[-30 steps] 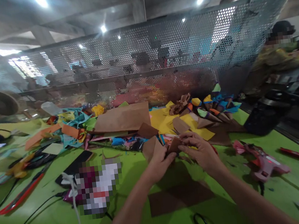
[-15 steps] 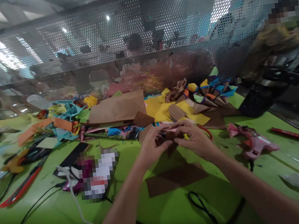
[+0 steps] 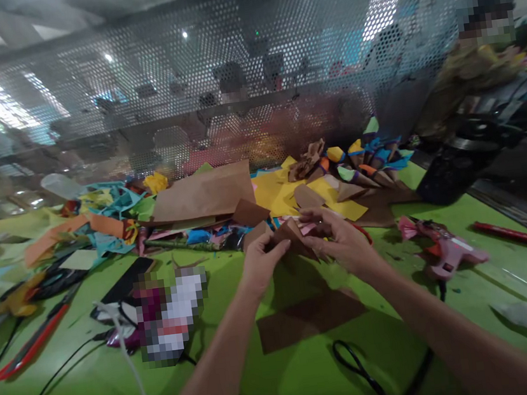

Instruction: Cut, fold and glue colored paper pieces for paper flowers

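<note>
A small piece of brown paper (image 3: 289, 236), with a folded peak, is held up above the green table. My left hand (image 3: 262, 267) pinches its left side between thumb and fingers. At the paper's right side, my right hand (image 3: 343, 244) has its thumb and curled fingers closed on the edge. Below both hands a flat brown paper strip (image 3: 307, 321) lies on the table. Just behind my hands are yellow sheets (image 3: 272, 193) and a larger brown sheet (image 3: 205, 192).
A pink glue gun (image 3: 452, 251) and a red pen (image 3: 511, 234) lie to the right, near a dark bottle (image 3: 451, 161). On the left are a red cutter (image 3: 36, 341), a phone (image 3: 127, 281) and cables. Paper cones (image 3: 362, 179) lie behind, before a perforated metal screen (image 3: 172, 80).
My hands have spread slightly apart, the left moving a little left. More of the brown paper between them now shows, its peak upright.
</note>
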`<action>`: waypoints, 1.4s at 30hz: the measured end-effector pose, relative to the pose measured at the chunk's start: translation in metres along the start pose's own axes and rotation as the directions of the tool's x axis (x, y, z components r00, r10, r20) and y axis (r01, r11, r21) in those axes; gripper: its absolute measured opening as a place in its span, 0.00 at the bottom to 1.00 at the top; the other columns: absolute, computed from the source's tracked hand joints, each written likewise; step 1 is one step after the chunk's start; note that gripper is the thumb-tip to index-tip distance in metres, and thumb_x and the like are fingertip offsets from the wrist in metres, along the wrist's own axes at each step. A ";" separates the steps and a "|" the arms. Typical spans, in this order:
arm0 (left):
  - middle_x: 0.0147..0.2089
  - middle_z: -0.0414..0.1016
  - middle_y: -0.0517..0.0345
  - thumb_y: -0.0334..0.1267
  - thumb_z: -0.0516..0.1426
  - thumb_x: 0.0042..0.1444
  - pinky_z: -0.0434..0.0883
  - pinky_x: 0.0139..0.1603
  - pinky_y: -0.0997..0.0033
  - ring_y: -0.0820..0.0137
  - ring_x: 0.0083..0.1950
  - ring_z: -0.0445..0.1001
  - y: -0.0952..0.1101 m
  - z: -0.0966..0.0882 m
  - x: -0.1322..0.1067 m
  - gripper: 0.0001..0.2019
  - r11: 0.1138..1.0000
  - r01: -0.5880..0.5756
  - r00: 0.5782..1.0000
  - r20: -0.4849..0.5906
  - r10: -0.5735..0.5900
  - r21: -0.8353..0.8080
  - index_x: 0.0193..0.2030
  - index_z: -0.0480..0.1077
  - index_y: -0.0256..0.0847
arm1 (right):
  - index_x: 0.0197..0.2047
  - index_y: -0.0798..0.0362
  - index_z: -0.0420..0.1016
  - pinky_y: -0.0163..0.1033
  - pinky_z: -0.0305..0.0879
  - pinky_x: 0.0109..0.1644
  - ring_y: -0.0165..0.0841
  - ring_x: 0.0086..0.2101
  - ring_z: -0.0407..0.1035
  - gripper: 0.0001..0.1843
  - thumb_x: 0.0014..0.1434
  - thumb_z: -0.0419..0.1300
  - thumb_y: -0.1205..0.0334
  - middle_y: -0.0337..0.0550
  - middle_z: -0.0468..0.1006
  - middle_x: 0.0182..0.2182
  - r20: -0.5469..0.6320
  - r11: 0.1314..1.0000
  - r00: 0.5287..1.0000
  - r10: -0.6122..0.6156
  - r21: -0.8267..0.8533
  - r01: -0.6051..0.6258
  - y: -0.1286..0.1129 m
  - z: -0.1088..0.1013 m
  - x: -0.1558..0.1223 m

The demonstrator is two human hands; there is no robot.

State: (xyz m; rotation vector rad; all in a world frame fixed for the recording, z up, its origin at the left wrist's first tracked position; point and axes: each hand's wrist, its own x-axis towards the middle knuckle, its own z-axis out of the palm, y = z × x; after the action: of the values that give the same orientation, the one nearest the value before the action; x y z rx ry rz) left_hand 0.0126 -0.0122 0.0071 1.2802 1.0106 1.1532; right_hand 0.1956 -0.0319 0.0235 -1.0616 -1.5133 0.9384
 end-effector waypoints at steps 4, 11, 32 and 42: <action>0.26 0.71 0.61 0.49 0.67 0.44 0.60 0.28 0.77 0.75 0.27 0.63 0.000 0.001 -0.001 0.16 0.998 0.006 0.998 -0.067 -0.010 -0.062 0.31 0.75 0.38 | 0.48 0.52 0.73 0.43 0.71 0.42 0.39 0.40 0.74 0.21 0.54 0.67 0.51 0.48 0.80 0.42 0.055 0.992 0.994 0.095 0.075 -0.099 0.004 0.005 0.001; 0.32 0.75 0.56 0.51 0.66 0.48 0.66 0.37 0.73 0.70 0.34 0.70 0.004 -0.001 -0.003 0.18 1.000 -0.023 0.998 0.063 0.023 -0.001 0.35 0.78 0.37 | 0.44 0.52 0.78 0.39 0.70 0.35 0.35 0.31 0.73 0.15 0.56 0.64 0.54 0.43 0.81 0.34 0.082 0.998 0.995 0.065 -0.031 -0.063 0.003 0.004 -0.002; 0.24 0.69 0.62 0.56 0.67 0.44 0.56 0.24 0.78 0.77 0.24 0.60 -0.002 -0.004 0.001 0.21 0.987 0.089 0.994 -0.056 -0.097 -0.134 0.30 0.76 0.37 | 0.33 0.52 0.80 0.34 0.63 0.29 0.33 0.28 0.68 0.17 0.57 0.62 0.46 0.40 0.76 0.26 -0.048 0.982 0.995 0.084 -0.165 -0.091 -0.007 -0.003 0.001; 0.20 0.64 0.65 0.56 0.69 0.40 0.52 0.22 0.79 0.79 0.22 0.57 0.000 -0.003 0.001 0.22 0.967 0.157 0.980 -0.086 -0.177 -0.200 0.25 0.73 0.36 | 0.31 0.52 0.77 0.35 0.64 0.30 0.33 0.27 0.69 0.20 0.60 0.58 0.44 0.41 0.76 0.26 -0.061 0.982 0.995 0.081 -0.166 -0.090 -0.003 -0.009 0.003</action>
State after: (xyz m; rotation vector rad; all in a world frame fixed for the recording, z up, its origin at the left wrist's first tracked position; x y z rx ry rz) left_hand 0.0094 -0.0107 0.0069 0.9721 1.0349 1.1645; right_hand 0.2032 -0.0299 0.0287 -1.2723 -1.5325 0.8444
